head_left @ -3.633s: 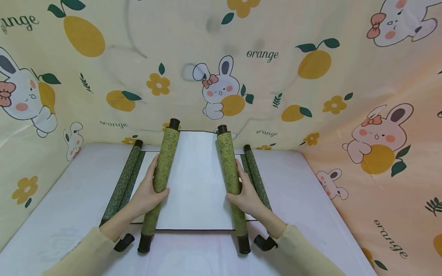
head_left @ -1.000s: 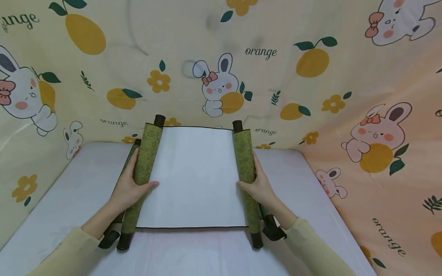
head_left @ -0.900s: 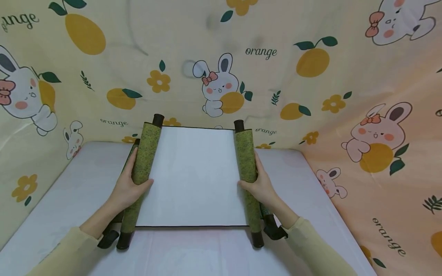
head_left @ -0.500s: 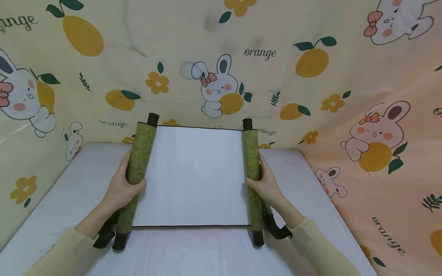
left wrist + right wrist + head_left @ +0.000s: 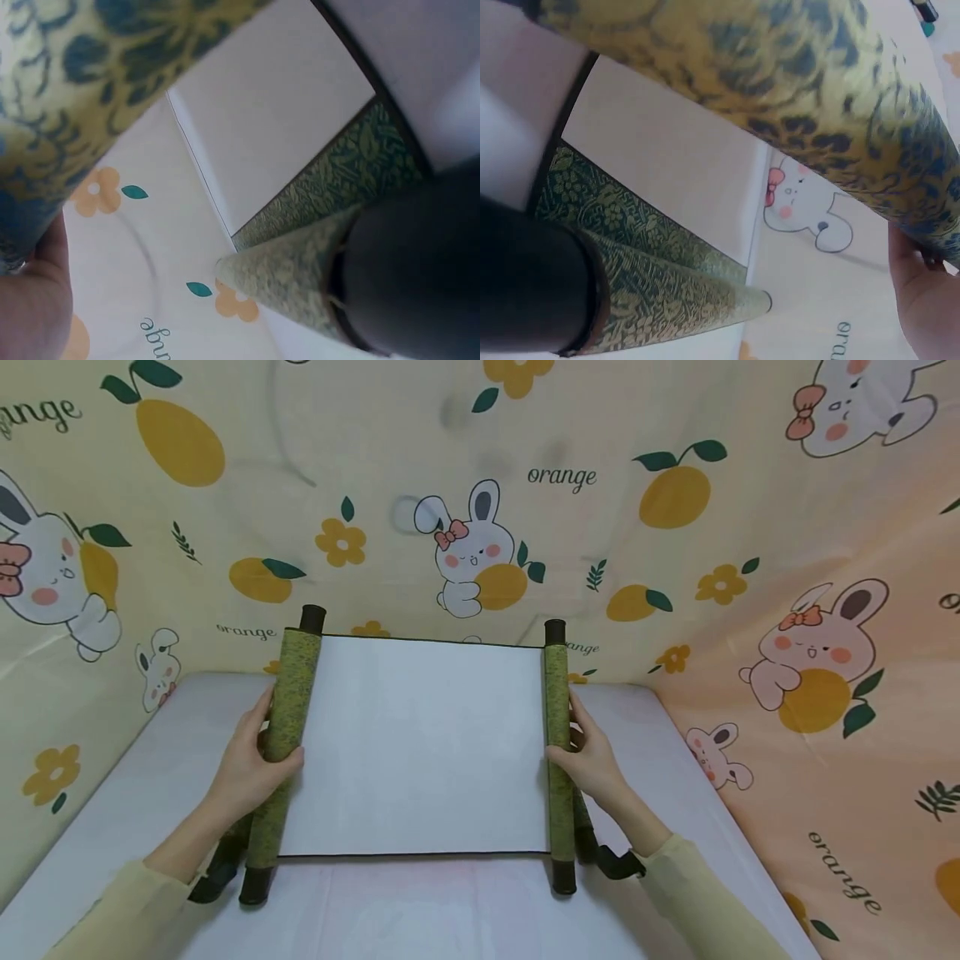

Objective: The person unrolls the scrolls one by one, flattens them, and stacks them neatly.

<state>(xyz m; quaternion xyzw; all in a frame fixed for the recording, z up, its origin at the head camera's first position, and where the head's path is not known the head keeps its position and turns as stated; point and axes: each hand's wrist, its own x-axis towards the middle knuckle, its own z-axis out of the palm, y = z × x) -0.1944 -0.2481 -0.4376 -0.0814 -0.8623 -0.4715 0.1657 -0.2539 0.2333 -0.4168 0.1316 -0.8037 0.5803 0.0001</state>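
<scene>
A yellow-green patterned scroll (image 5: 420,743) is held partly unrolled above the table, its blank white sheet stretched between two rolls. My left hand (image 5: 243,768) grips the left roll (image 5: 294,685), thumb across the front near the paper. The right roll (image 5: 557,693), thinner in this view, is gripped by my right hand (image 5: 596,768). Black knobs cap both rolls. Below lies a dark green patterned scroll, mostly hidden from the head camera; its left roller (image 5: 292,277) shows in the left wrist view and its right roller (image 5: 667,300) in the right wrist view.
The table (image 5: 420,910) has a pale, glossy cover. Behind and to the right hangs a curtain (image 5: 360,460) printed with rabbits and oranges. Black knobs of the lower scroll, one at left (image 5: 217,870) and one at right (image 5: 618,862), stick out near my wrists.
My hands have moved apart, left hand to the left and right hand to the right, and more white sheet shows. The right roll looks thinner. The green scroll underneath has become mostly covered.
</scene>
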